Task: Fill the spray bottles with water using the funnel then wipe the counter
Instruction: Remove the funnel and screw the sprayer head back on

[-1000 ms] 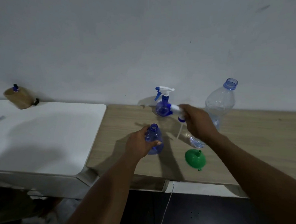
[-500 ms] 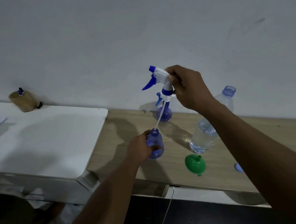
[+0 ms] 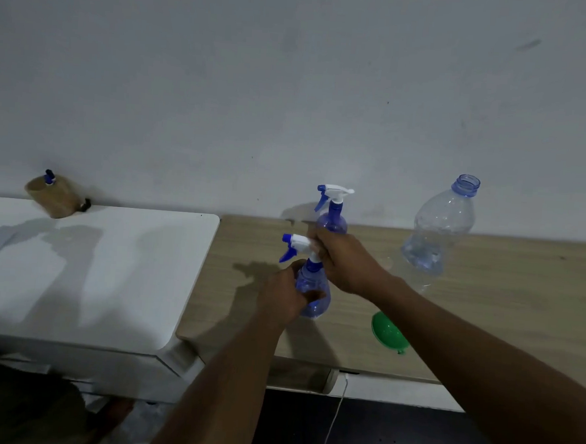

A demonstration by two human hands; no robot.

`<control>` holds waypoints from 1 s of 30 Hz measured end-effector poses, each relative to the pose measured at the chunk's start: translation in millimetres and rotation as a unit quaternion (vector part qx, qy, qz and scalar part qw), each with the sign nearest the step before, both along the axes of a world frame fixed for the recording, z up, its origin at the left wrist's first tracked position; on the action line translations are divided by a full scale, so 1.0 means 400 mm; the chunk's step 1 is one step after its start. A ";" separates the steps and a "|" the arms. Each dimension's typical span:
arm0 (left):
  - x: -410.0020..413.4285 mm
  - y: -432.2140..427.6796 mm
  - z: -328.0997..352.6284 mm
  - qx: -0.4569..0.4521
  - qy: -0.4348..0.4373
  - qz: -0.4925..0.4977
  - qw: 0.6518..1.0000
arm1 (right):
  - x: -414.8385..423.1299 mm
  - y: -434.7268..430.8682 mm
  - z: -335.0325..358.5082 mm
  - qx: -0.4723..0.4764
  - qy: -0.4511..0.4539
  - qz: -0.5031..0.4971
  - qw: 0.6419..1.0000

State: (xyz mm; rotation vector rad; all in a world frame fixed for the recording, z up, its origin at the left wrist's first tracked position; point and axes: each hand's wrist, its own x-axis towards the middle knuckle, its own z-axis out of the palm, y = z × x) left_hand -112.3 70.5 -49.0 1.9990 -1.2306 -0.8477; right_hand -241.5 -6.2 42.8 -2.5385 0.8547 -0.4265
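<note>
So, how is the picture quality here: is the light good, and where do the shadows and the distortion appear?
Head view: the light is dim and bluish. The arms throw soft shadows leftward over the white table and the wooden counter. The wide lens tilts the clear bottle. The right hand on the spray head looks slightly blurred, as does the brown object at far left.

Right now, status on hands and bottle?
Left hand grips near bottle. Right hand on its sprayer, seated at neck. Funnel idle.
</note>
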 end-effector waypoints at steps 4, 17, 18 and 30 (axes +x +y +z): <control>-0.006 0.001 0.014 0.026 -0.008 0.011 1.000 | -0.004 0.017 -0.034 0.037 -0.011 0.011 0.999; -0.007 0.012 0.032 0.057 -0.099 -0.009 0.993 | 0.039 0.001 -0.057 -0.066 0.066 0.006 0.996; -0.006 0.010 0.032 0.062 -0.105 -0.008 0.992 | 0.043 -0.001 -0.066 -0.085 0.069 0.002 0.994; -0.006 -0.014 0.007 0.103 -0.074 -0.022 0.992 | 0.035 -0.002 -0.101 -0.150 0.050 -0.015 0.987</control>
